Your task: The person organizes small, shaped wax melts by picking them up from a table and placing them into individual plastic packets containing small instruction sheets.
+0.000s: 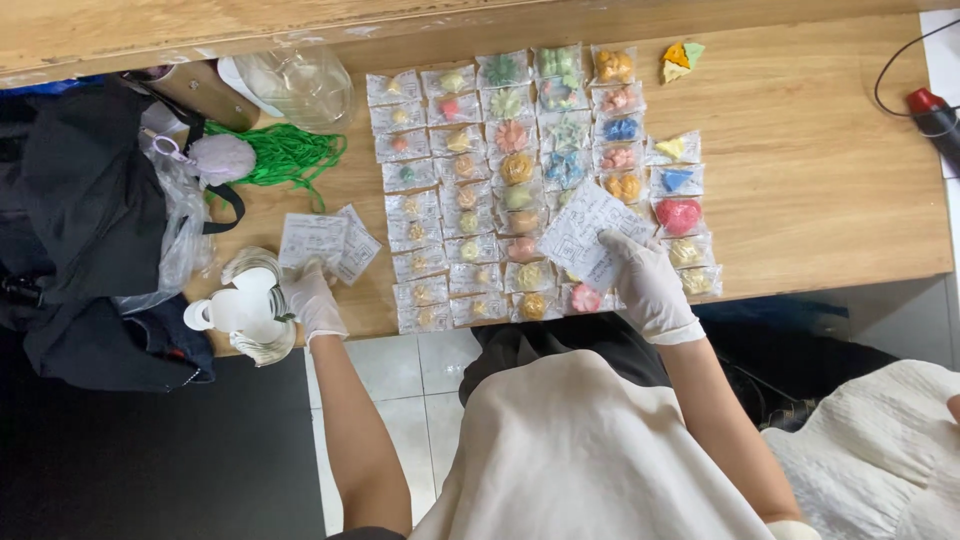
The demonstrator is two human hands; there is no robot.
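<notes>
Paper slip (585, 232) under right hand's (648, 285) fingertips.

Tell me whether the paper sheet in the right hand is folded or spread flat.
Spread flat: the paper sheet shows one whole printed face, pinched at its edge by the gloved right hand above the packets.

Your left hand (313, 300) rests at the table's (820, 190) near edge, touching the slips (325, 243) that lie left of the packet rows (520, 185). The cup (240, 310) sits just left of that hand, the cord (285, 152) and jar (300, 85) behind it. Your right hand (645, 285) holds a sheet (588, 228) over the rows' near right part. The bag (90, 220) lies far left.
</notes>
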